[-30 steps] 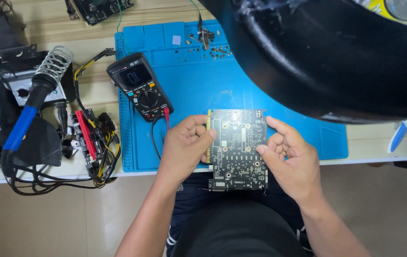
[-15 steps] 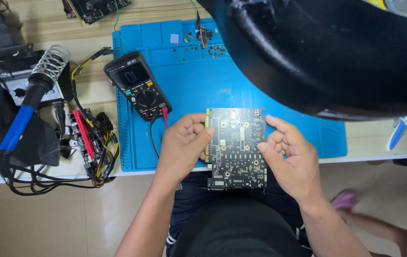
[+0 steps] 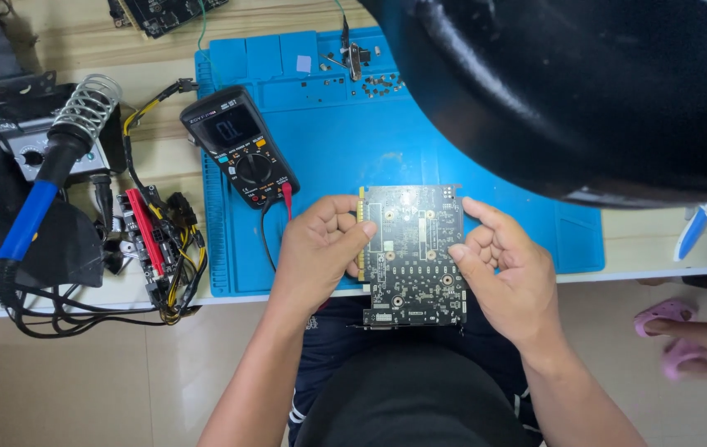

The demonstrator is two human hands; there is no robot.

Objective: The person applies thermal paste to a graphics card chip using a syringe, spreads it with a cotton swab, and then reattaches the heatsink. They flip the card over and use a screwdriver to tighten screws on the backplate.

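Both hands, left hand (image 3: 320, 248) and right hand (image 3: 506, 273), remain closed on the circuit board (image 3: 414, 252) edges; a foot in a pink sandal (image 3: 668, 319) has entered right of it; a dark object (image 3: 585, 91) hides the mat (image 3: 345, 141) corner.

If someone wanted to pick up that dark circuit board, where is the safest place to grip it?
Probably by its two long side edges, coming in from left and right, as both hands do now. The circuit board is flat and thin, its face crowded with small parts, so bare edges seem the safest hold. The left hand pinches the left edge, the right hand the right edge, fingers curled over the rim.
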